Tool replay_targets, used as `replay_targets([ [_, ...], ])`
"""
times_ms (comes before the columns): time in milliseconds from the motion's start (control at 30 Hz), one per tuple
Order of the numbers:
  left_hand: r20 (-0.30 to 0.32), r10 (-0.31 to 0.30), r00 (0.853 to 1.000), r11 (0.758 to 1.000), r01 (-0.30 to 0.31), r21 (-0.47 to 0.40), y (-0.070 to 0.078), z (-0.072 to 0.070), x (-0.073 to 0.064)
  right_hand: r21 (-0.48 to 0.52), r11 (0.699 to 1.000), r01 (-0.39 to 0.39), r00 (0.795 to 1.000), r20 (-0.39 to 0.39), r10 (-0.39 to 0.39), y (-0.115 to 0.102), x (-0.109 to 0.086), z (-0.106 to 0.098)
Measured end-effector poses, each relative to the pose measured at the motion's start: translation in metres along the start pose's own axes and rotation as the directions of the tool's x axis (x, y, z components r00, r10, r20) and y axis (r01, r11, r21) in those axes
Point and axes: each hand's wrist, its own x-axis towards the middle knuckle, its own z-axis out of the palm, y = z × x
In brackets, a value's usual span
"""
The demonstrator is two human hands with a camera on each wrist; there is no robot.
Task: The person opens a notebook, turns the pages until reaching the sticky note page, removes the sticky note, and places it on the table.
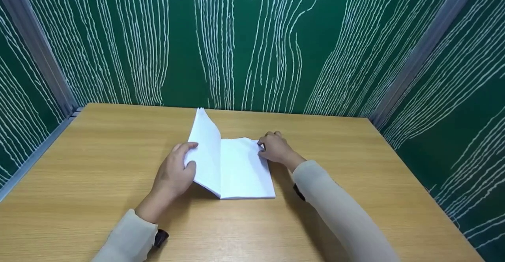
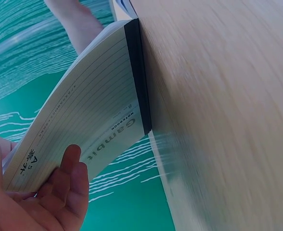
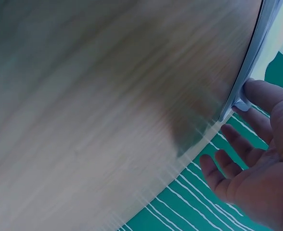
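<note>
On the table point(image 1: 244, 230), approx. mid-scene, a notebook point(image 1: 244, 169) lay open, L half raised. L hand point(image 1: 173, 171) gripped that half; R hand point(image 1: 276, 147) pinched the far R corner. Head view showed white pages; L wrist view showed the printed cover point(image 2: 93, 101) & dark spine point(image 2: 138, 77) instead. Total was 1 notebook, 2 hands, 2 pale sleeves point(image 1: 339, 206).
</note>
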Motion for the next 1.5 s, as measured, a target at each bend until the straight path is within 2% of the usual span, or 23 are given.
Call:
replay_targets([
  [167, 0.003, -0.001, 1.000, 1.000, 0.001, 0.002, 0.001, 0.000, 0.000, -0.009, 1.000, -0.007, 0.999, -0.033, 0.007, 0.000, 0.000, -0.001],
  [367, -0.003, 0.023, 1.000, 1.000, -0.023, -0.011, 0.001, -0.001, 0.001, 0.047, 0.999, -0.018, 0.998, -0.052, 0.020, 0.000, -0.001, -0.004],
  [500, -0.004, 0.031, 1.000, 0.999, -0.031, -0.022, 0.001, -0.002, 0.002, 0.131, 0.991, -0.026, 0.998, -0.055, 0.034, 0.001, -0.002, -0.007],
  [633, -0.002, 0.025, 1.000, 1.000, -0.025, -0.016, 0.001, -0.001, 0.002, 0.251, 0.966, -0.061, 0.997, -0.032, 0.072, 0.001, -0.002, -0.009],
  [767, 0.002, 0.018, 1.000, 1.000, -0.018, -0.016, 0.001, 0.000, 0.002, 0.322, 0.943, -0.085, 0.995, -0.018, 0.095, 0.001, -0.003, -0.009],
  [1067, 0.001, 0.007, 1.000, 1.000, -0.007, -0.007, 0.001, 0.001, 0.001, 0.401, 0.915, -0.040, 0.995, -0.067, 0.072, 0.003, -0.004, -0.009],
  [1333, -0.003, 0.018, 1.000, 1.000, -0.018, -0.007, 0.000, 0.000, 0.001, 0.446, 0.894, 0.038, 0.995, -0.099, 0.007, 0.000, -0.007, -0.010],
  [1500, -0.008, 0.032, 0.999, 0.999, -0.032, -0.008, 0.000, -0.001, 0.001, 0.508, 0.861, 0.044, 0.995, -0.100, 0.008, -0.004, -0.008, -0.010],
])
